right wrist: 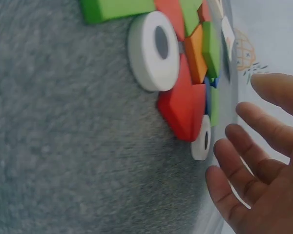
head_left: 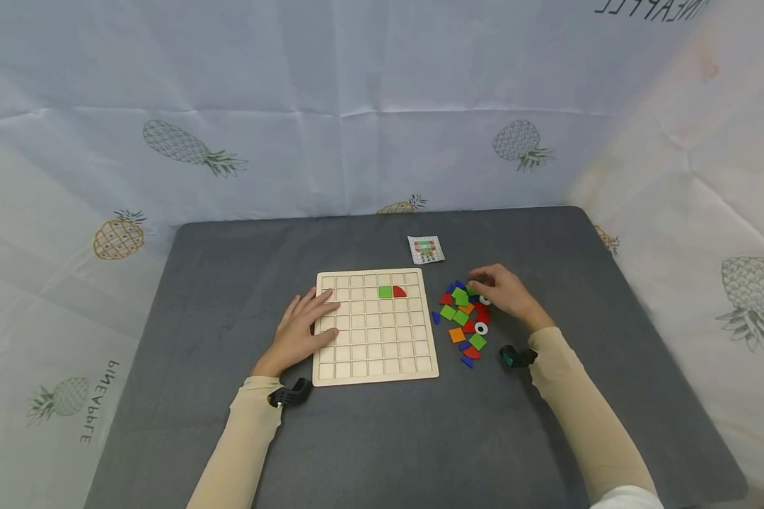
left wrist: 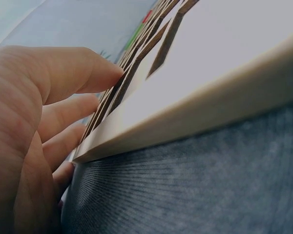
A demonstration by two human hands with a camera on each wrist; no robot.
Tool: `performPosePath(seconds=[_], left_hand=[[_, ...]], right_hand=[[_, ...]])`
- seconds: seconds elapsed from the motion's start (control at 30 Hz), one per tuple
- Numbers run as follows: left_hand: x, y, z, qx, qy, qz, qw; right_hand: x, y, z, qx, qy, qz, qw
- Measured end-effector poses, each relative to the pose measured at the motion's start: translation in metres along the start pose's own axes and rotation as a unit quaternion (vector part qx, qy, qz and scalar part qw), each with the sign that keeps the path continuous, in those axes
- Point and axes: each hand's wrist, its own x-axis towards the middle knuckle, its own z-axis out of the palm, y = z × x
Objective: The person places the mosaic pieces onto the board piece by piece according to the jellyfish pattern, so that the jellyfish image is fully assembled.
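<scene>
A pale wooden board (head_left: pixel 375 329) with a grid of square cells lies on the table. One green square (head_left: pixel 385 292) and a red quarter-round piece (head_left: pixel 400 291) sit side by side in its upper cells. My left hand (head_left: pixel 301 332) rests on the board's left edge with fingers spread; its thumb (left wrist: pixel 95 73) lies over the rim in the left wrist view. Over the far end of a pile of coloured pieces (head_left: pixel 461 317) is my right hand (head_left: pixel 504 288). In the right wrist view its fingers (right wrist: pixel 254 122) are loosely spread and hold nothing, close to a white ring-like piece (right wrist: pixel 201 138).
A small card (head_left: pixel 426 249) with a coloured figure on a grid lies behind the board. The pile mixes green and orange squares, red and blue pieces, and white discs with dark centres. A pineapple-printed cloth (head_left: pixel 356 155) hangs behind the grey table (head_left: pixel 382 445).
</scene>
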Motion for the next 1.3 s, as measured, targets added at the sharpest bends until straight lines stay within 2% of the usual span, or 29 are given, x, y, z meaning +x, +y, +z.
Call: performPosePath(seconds=[0.47,0.8,1.13,1.3], left_hand=[[0.0020,-0.0019,-0.0007,0.006,0.002,0.003,1.0000],[0.0003,-0.0005,-0.0004,0.010,0.006,0.007,0.9999],[-0.0001,0.0005,-0.0011,0.002,0.003,-0.001,1.0000],[-0.0003,-0.0002,-0.0009,0.005,-0.002,-0.003,1.0000]], right_hand=[[-0.0010,0.0014,0.0026,-0.044,-0.018,-0.045,0.998],[-0.0030,-0.0001,0.0047,-0.055,-0.021,-0.037,0.998],[-0.0001,-0.0024,0.0080,-0.094,0.005,-0.015,0.995],[0.0000,-0.0026,0.0090,-0.087,0.012,-0.004,0.996]])
